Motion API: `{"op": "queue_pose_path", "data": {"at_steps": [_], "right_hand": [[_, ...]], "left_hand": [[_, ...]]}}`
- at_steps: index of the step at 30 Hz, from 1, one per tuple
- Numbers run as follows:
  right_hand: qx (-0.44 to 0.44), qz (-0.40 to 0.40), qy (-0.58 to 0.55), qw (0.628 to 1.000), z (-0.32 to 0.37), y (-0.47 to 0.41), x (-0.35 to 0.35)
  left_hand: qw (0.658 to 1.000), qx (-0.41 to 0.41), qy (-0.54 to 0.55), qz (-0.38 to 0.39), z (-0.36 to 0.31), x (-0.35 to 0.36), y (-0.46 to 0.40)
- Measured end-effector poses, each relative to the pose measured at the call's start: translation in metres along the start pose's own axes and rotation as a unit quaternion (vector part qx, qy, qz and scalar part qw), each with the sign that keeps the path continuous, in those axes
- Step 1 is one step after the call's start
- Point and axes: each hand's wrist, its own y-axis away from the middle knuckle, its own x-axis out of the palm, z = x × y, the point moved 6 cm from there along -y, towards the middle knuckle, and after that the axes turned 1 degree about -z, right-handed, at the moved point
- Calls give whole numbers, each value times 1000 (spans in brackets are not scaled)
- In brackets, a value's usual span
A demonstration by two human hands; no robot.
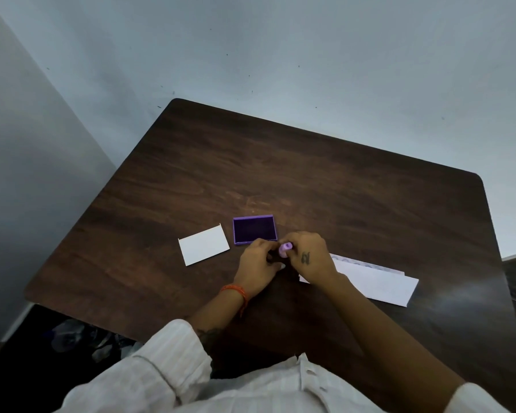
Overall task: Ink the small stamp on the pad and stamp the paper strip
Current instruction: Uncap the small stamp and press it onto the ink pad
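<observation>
A small lilac stamp (285,249) sits between my two hands, just in front of the open purple ink pad (254,229). My right hand (309,256) grips the stamp from the right. Meeting it from the left, my left hand (258,263) has its fingertips curled on the stamp too. The white paper strip (379,281) lies to the right, partly under my right hand and wrist. A row of faint round prints runs along the strip's far edge.
A white lid or card (203,245) lies left of the ink pad. The dark wooden table (280,168) stands against a pale wall; its left and near edges drop to a dark floor.
</observation>
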Motion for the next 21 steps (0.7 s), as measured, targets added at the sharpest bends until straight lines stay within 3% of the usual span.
{"op": "queue_pose_path", "data": {"at_steps": [8, 21], "right_hand": [[58, -68, -151, 984, -16, -3, -16], [57, -40, -251, 966, -15, 5, -17]], "left_hand": [[996, 13, 82, -30, -12, -12, -4], [990, -33, 136, -10, -3, -18, 2]]}}
